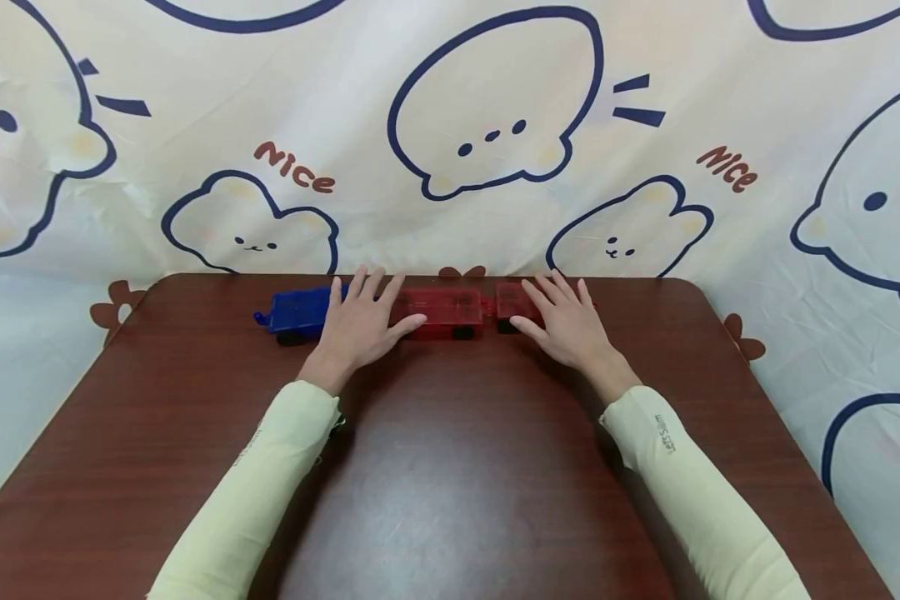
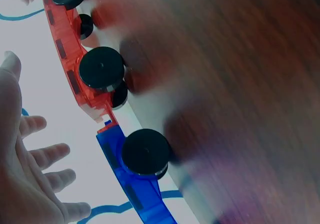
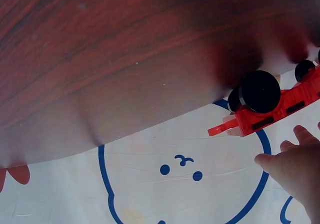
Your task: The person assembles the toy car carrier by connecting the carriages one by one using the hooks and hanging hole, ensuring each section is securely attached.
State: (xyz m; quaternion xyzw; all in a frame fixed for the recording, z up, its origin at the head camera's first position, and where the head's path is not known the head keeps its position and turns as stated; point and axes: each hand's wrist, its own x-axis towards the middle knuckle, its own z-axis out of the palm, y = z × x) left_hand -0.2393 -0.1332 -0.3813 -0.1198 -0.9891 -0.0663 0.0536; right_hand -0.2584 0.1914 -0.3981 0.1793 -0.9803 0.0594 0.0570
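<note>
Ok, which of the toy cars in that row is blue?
The leftmost car, partly hidden by the left hand in the head view. It's the only blue one; the middle car and the rightmost car are both red.

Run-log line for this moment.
left hand: above blue wagon, middle red wagon | right hand: above right red wagon | holding: nothing | wagons: in row, far side of table

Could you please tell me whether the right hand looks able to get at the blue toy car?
Probably not directly: the left hand lies between the right hand and the blue toy car.
</note>
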